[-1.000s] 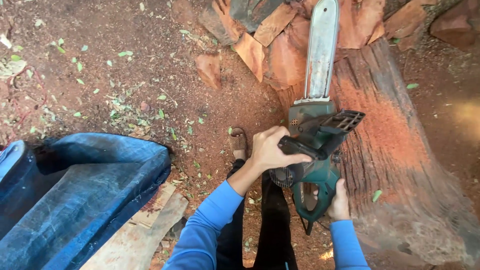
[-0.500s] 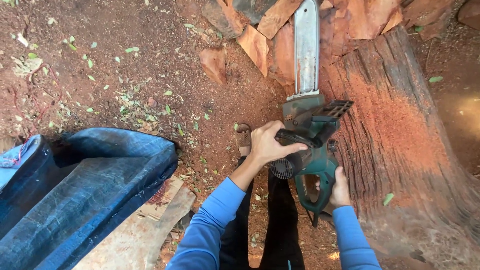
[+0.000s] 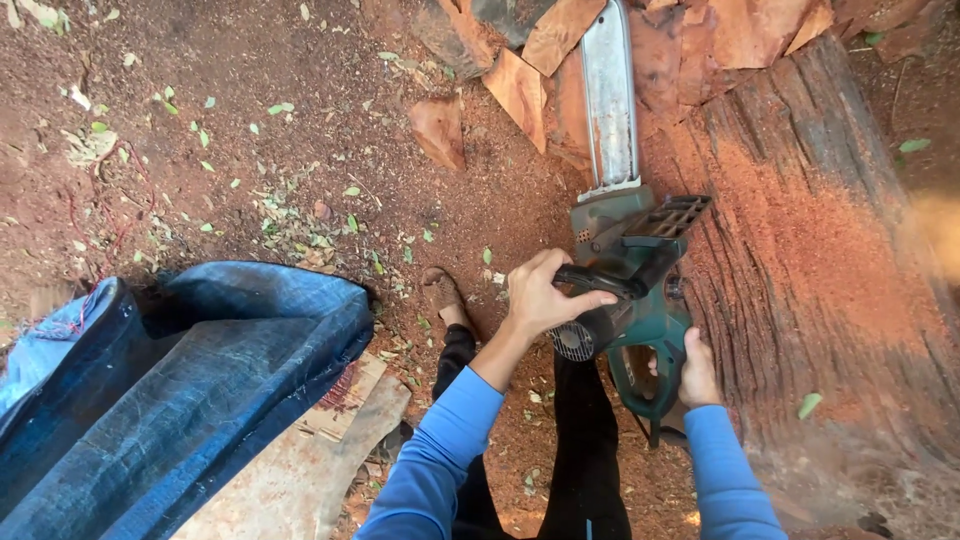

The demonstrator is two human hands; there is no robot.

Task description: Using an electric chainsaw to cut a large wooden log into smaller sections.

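A green chainsaw (image 3: pixel 630 270) points away from me, its silver bar (image 3: pixel 610 95) lying along the left side of a large reddish log (image 3: pixel 800 250). My left hand (image 3: pixel 545 295) is closed over the black front handle of the saw. My right hand (image 3: pixel 695 370) grips the rear handle, close to the log's bark. Both arms wear blue sleeves. Below the saw I see my dark trousers and one foot (image 3: pixel 445 295) on the sawdust-covered ground.
Cut slabs of reddish wood (image 3: pixel 520 90) lie piled at the far end around the bar. A dark blue tarp bundle (image 3: pixel 170 390) lies at the left, over a pale wooden plank (image 3: pixel 320 450). Red dirt with scattered leaves covers the ground.
The view has shifted slightly, so the saw and log sit a little more to the right and upright in frame. Both hands keep their grip on the chainsaw.
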